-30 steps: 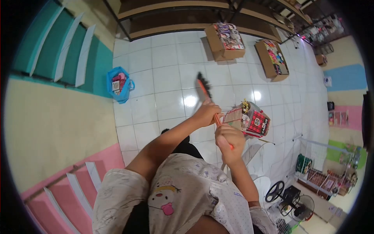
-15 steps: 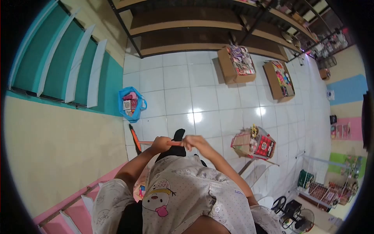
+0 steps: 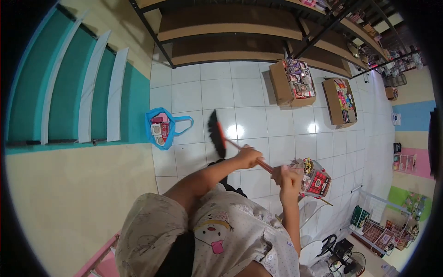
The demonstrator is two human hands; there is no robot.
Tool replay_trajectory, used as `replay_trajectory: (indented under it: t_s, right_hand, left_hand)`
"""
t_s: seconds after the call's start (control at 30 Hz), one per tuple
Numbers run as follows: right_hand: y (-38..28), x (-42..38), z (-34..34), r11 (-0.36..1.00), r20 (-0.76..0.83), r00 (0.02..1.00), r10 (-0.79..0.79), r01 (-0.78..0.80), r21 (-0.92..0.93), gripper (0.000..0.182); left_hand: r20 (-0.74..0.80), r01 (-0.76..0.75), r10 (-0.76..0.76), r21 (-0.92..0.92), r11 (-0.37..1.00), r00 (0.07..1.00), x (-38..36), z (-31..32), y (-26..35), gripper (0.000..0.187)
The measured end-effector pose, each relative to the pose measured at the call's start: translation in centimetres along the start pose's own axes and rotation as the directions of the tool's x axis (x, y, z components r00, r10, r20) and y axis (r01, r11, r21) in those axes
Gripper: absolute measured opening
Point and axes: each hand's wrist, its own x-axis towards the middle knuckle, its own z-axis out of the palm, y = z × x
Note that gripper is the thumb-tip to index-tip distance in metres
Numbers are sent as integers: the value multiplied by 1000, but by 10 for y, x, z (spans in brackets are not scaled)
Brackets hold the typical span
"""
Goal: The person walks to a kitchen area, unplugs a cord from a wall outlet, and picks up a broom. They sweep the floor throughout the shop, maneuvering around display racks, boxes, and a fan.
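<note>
White tiled floor (image 3: 184,159) | hands (image 3: 249,157) grip broom (image 3: 218,134) | handle (image 3: 265,165) partly covered

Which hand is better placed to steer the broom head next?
Probably the left hand: it grips the handle nearer the broom head, while the right hand holds it farther back.

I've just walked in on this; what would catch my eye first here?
Probably the black-and-orange broom near the middle, held across the view by the left hand and right hand. Next might come the bright blue bag, standing on the white tiled floor at the left, and the two packed cardboard boxes near the dark shelving toward the top right.
</note>
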Motion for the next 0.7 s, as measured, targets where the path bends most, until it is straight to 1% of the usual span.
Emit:
replay_trajectory:
  t_s: [0.07,0.1,0.2,0.27,0.3,0.33,0.37,0.4,0.47,0.5,0.53,0.6,0.63,0.7]
  right_hand:
    - [-11,0,3,996,-132,991,-5,-7,-89,47]
    - [-13,0,4,991,-197,980,-13,-14,-136,46]
    - [8,20,23,895,-217,974,-71,-34,-445,41]
    - [9,39,46,843,-102,976,-193,112,-525,36]
    - [4,46,52,809,-3,971,-240,198,-553,35]
    - [-6,50,53,811,13,964,-264,230,-538,35]
    - [-24,53,51,812,34,957,-287,262,-522,35]
    - [-44,54,49,812,57,950,-307,293,-505,35]
    - [-86,54,31,851,91,903,-420,426,-306,37]
    - [-106,53,23,854,77,872,-483,489,-178,37]
    - [-120,54,18,834,55,835,-547,549,-47,38]
    - [-131,66,16,816,45,820,-570,559,148,39]
    - [-135,74,15,792,42,810,-585,559,245,40]
    - [-104,98,18,885,94,922,-375,325,334,44]
  left_hand:
    - [-81,-65,59,-65,996,995,31,15,13,27]
    - [-87,-83,71,-144,986,994,44,20,17,27]
    - [-43,-155,149,-280,947,988,67,20,14,27]
    - [-1,-125,137,-415,901,991,76,34,-4,27]
    - [-36,-118,114,-451,885,993,73,19,5,27]
    - [-72,-112,88,-485,867,993,70,-5,21,26]
    - [-19,-81,81,-429,899,997,75,-19,28,17]
    - [-50,-154,146,-372,915,988,78,-39,37,21]
    - [-89,-287,273,-249,925,958,76,-82,60,29]
    - [-225,-343,295,-216,914,929,72,-98,76,37]
    - [-243,-337,300,-129,933,922,66,-117,84,35]
    - [-301,-304,289,-1,953,909,54,-141,81,33]
    - [-349,-306,285,-7,952,893,49,-153,66,30]
    - [-407,-160,166,48,986,898,37,-160,15,26]
